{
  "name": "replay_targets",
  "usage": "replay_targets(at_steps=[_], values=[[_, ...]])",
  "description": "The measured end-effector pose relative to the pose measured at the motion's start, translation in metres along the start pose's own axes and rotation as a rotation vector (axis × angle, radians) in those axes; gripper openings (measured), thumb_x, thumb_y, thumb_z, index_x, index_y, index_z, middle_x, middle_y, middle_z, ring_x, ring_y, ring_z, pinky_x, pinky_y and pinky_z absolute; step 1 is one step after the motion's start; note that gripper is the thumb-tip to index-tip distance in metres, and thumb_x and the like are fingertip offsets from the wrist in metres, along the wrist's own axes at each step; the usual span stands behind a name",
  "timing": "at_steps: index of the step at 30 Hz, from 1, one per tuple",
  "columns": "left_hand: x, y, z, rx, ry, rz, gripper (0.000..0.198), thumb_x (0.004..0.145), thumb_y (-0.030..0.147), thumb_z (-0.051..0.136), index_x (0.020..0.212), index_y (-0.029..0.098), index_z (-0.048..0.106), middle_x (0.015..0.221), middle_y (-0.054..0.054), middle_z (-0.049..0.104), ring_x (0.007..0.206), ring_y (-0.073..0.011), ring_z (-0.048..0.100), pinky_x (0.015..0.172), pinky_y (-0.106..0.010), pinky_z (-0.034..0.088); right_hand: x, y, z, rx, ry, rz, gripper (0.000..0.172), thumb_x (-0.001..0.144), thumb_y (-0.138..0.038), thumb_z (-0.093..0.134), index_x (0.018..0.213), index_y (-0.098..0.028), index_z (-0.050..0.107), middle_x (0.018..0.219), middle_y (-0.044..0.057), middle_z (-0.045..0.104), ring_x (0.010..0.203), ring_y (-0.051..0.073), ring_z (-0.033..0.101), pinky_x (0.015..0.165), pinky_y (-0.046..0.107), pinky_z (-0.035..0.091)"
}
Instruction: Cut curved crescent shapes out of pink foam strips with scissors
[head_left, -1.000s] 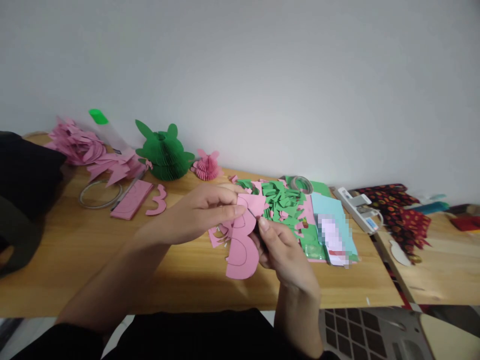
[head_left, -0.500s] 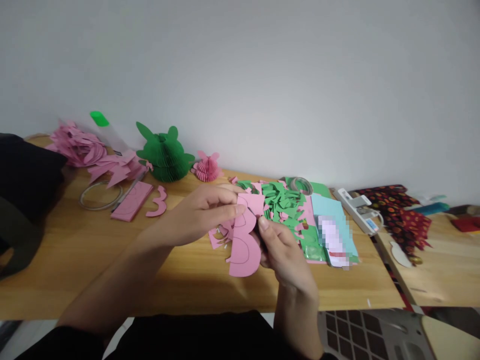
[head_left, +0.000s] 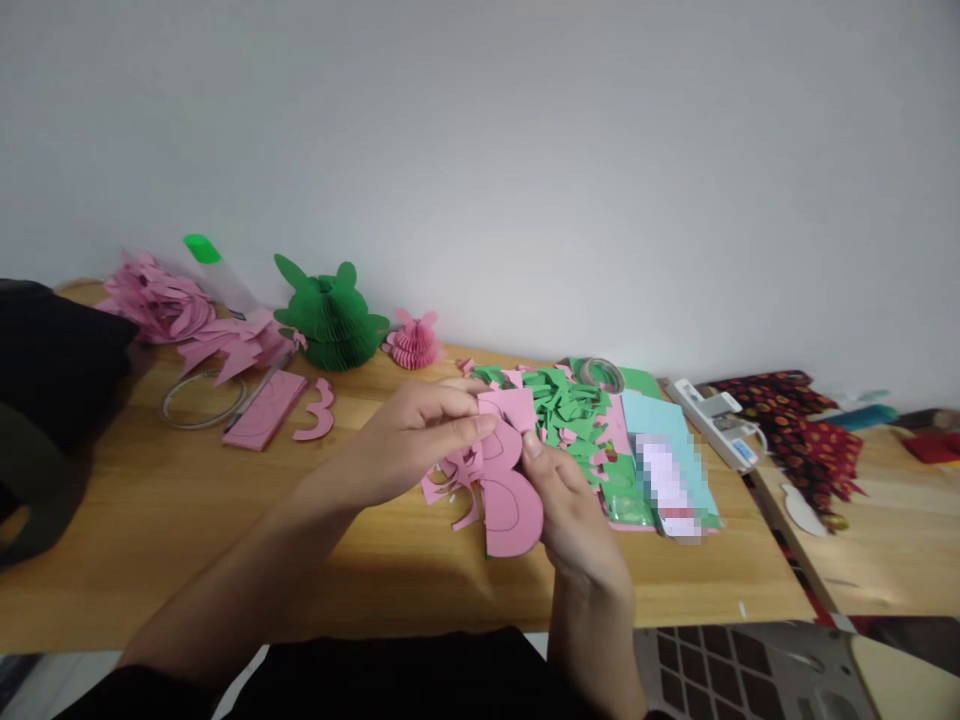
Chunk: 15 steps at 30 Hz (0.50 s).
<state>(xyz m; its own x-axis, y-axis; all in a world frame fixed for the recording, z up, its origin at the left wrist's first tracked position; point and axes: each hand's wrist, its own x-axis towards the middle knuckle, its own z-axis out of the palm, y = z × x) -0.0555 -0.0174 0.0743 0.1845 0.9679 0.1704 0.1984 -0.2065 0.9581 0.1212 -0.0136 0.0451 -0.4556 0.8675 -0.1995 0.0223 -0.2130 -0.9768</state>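
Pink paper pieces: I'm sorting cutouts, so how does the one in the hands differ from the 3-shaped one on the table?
The held piece is up off the table, pinched by the left hand and right hand; the 3-shaped cutout lies flat, untouched. The held piece is broad, with curved lines drawn on it; the 3-shaped cutout is a slim trimmed outline. Both are pink paper.

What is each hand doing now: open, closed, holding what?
Left hand: closed, pinching the top of the pink paper cutout.
Right hand: closed on the same cutout's right edge.
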Motion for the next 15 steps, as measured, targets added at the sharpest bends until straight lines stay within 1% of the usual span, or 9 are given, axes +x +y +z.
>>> replay_targets(at_steps=[3, 5, 7, 9, 12, 15], values=[[-0.0004, 0.0012, 0.0046, -0.011, 0.005, -0.018, 0.037, 0.084, 0.029, 0.053, 0.05, 0.019, 0.048, 0.055, 0.003, 0.045, 0.084, -0.0168, 0.059, 0.095, -0.034, 0.044, 0.0, 0.0, 0.0011, 0.016, 0.052, -0.065, 0.048, 0.083, -0.063, 0.053, 0.061, -0.02, 0.053, 0.057, -0.002, 0.043, 0.051, 0.013, 0.034, 0.047, 0.027, 0.033], [-0.0006, 0.0022, 0.0065, 0.007, -0.002, -0.026, 0.038, 0.085, 0.029, 0.051, 0.049, 0.019, 0.045, 0.052, 0.004, 0.039, 0.075, -0.015, 0.056, 0.093, -0.034, 0.044, 0.0, -0.0011, 0.0022, 0.045, 0.047, -0.082, 0.046, 0.083, -0.061, 0.054, 0.062, -0.02, 0.054, 0.06, -0.001, 0.044, 0.053, 0.013, 0.033, 0.049, 0.027, 0.033], [-0.0006, 0.003, 0.0075, 0.032, -0.007, -0.029, 0.038, 0.085, 0.029, 0.05, 0.049, 0.019, 0.042, 0.052, 0.004, 0.035, 0.067, -0.0136, 0.051, 0.088, -0.033, 0.045, -0.0002, -0.0022, 0.0029, 0.058, 0.036, -0.074, 0.045, 0.083, -0.06, 0.055, 0.062, -0.02, 0.055, 0.06, -0.001, 0.044, 0.053, 0.013, 0.033, 0.049, 0.027, 0.033], [-0.0006, 0.0033, 0.008, 0.044, 0.0, -0.019, 0.039, 0.085, 0.03, 0.05, 0.049, 0.019, 0.039, 0.052, 0.005, 0.032, 0.062, -0.0126, 0.045, 0.079, -0.03, 0.046, -0.0004, -0.0028, 0.0029, 0.064, 0.034, -0.071, 0.045, 0.083, -0.061, 0.055, 0.063, -0.02, 0.055, 0.061, -0.001, 0.044, 0.053, 0.013, 0.032, 0.049, 0.027, 0.033], [-0.0004, 0.0033, 0.0087, 0.024, 0.015, 0.001, 0.039, 0.085, 0.029, 0.05, 0.049, 0.019, 0.038, 0.052, 0.005, 0.029, 0.058, -0.0115, 0.039, 0.068, -0.027, 0.043, -0.0004, -0.0023, 0.0017, 0.083, 0.018, -0.071, 0.049, 0.08, -0.065, 0.055, 0.062, -0.02, 0.053, 0.059, -0.001, 0.044, 0.052, 0.013, 0.031, 0.047, 0.027, 0.029], [-0.0001, 0.0033, 0.0095, -0.006, 0.03, 0.007, 0.039, 0.085, 0.028, 0.05, 0.049, 0.018, 0.039, 0.053, 0.005, 0.031, 0.056, -0.0107, 0.037, 0.064, -0.026, 0.04, 0.0002, -0.0013, 0.0005, 0.082, -0.005, -0.056, 0.051, 0.079, -0.067, 0.055, 0.06, -0.02, 0.051, 0.054, -0.002, 0.041, 0.049, 0.012, 0.028, 0.044, 0.026, 0.024]])
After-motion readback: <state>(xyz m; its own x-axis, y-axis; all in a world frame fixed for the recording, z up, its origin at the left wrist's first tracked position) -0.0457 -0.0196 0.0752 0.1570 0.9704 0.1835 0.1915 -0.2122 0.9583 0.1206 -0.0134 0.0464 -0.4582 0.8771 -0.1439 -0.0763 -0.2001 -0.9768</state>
